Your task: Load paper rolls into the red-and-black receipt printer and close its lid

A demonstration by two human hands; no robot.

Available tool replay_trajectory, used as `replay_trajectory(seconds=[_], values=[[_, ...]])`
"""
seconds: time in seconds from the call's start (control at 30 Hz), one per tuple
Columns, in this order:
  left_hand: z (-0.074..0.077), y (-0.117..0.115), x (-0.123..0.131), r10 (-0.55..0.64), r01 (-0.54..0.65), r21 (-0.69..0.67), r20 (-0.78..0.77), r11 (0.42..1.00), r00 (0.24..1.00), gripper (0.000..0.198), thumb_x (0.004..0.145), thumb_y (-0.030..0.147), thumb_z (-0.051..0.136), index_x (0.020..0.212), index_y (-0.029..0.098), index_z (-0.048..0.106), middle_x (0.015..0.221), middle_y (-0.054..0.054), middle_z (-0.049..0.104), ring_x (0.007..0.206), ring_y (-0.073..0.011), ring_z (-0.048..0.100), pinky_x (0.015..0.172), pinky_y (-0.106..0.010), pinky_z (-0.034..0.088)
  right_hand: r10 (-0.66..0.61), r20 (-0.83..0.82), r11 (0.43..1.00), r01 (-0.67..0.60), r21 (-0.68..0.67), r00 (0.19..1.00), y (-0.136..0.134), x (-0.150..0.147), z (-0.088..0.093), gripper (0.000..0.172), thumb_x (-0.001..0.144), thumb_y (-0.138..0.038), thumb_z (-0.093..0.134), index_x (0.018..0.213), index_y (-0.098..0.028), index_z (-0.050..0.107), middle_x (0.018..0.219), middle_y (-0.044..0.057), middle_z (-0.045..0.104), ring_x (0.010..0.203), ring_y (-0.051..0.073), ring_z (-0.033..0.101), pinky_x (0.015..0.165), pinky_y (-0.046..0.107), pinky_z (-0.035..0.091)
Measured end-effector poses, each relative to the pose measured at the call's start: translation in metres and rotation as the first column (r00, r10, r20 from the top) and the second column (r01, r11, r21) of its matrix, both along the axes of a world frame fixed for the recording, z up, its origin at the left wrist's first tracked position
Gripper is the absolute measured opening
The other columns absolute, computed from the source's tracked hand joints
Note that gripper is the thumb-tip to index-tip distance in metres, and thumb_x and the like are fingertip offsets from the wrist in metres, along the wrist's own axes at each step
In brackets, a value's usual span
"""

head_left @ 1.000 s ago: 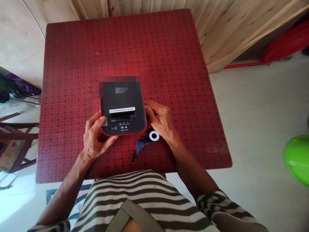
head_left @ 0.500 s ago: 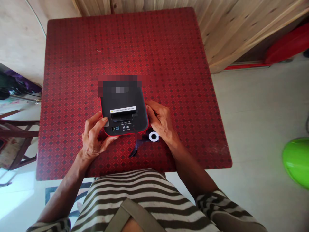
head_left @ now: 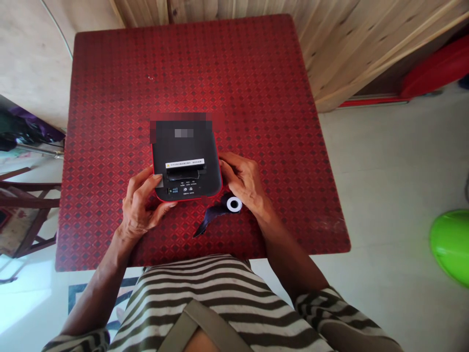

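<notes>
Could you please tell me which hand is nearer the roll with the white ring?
The right hand, close beside the roll; the left hand is at the opposite side of the black device.

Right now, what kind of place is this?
Maybe a room in somebody's home: there's a red table, a wooden chair to its left and wooden boards along the wall.

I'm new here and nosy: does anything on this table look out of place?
The roll beside the right hand looks untidy: its dark loose end trails across the red table. A few pale specks farther off interrupt the table's pattern.
</notes>
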State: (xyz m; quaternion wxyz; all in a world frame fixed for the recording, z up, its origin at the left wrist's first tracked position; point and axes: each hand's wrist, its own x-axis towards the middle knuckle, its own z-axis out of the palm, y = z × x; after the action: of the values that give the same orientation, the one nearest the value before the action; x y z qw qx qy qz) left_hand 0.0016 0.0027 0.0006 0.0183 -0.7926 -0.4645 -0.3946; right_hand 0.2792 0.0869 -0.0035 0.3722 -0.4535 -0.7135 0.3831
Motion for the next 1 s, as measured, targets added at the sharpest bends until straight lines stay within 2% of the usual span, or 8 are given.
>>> replay_trajectory(seconds=[0.3, 0.47, 0.77, 1.0], values=[[0.0004, 0.0006, -0.0030, 0.066, -0.063, 0.040, -0.075, 0.997, 0.995, 0.071, 0.091, 0.052, 0.084, 0.149, 0.028, 0.051, 0.124, -0.009, 0.075, 0.114, -0.0273, 0.077, 0.092, -0.042, 0.069, -0.005, 0.010, 0.999, 0.005, -0.049, 1.000, 0.0019, 0.0010, -0.0012, 0.032, 0.108, -0.039, 0.056, 0.120, -0.025, 0.083, 0.114, 0.006, 0.084, 0.095, 0.021, 0.077, 0.083, 0.036, 0.059], [0.0006, -0.0009, -0.0009, 0.082, -0.079, 0.046, -0.057, 0.996, 0.995, 0.071, 0.089, 0.050, 0.086, 0.148, 0.028, 0.053, 0.126, -0.009, 0.074, 0.112, -0.0257, 0.077, 0.091, -0.039, 0.069, -0.018, -0.005, 0.998, 0.018, -0.060, 1.000, 0.0029, 0.0002, -0.0024, 0.031, 0.107, -0.040, 0.057, 0.115, -0.026, 0.084, 0.114, 0.005, 0.085, 0.095, 0.021, 0.077, 0.081, 0.035, 0.059], [0.0049, -0.0007, 0.0012, 0.075, -0.071, 0.055, -0.063, 0.996, 0.995, 0.070, 0.090, 0.048, 0.087, 0.148, 0.028, 0.054, 0.122, -0.008, 0.074, 0.109, -0.0231, 0.076, 0.088, -0.036, 0.068, -0.010, -0.014, 0.998, 0.010, -0.064, 1.000, 0.0026, -0.0008, 0.0007, 0.029, 0.106, -0.035, 0.057, 0.110, -0.026, 0.084, 0.117, 0.004, 0.085, 0.100, 0.021, 0.078, 0.088, 0.038, 0.060], [0.0086, -0.0002, 0.0028, 0.039, -0.038, -0.014, 0.086, 0.999, 0.996, 0.068, 0.081, 0.041, 0.095, 0.139, 0.023, 0.062, 0.119, -0.008, 0.075, 0.111, -0.0243, 0.076, 0.094, -0.039, 0.067, -0.012, -0.037, 0.999, 0.010, -0.047, 0.999, 0.0027, -0.0016, -0.0021, 0.028, 0.106, -0.034, 0.058, 0.112, -0.026, 0.084, 0.119, 0.005, 0.084, 0.102, 0.022, 0.078, 0.091, 0.038, 0.060]])
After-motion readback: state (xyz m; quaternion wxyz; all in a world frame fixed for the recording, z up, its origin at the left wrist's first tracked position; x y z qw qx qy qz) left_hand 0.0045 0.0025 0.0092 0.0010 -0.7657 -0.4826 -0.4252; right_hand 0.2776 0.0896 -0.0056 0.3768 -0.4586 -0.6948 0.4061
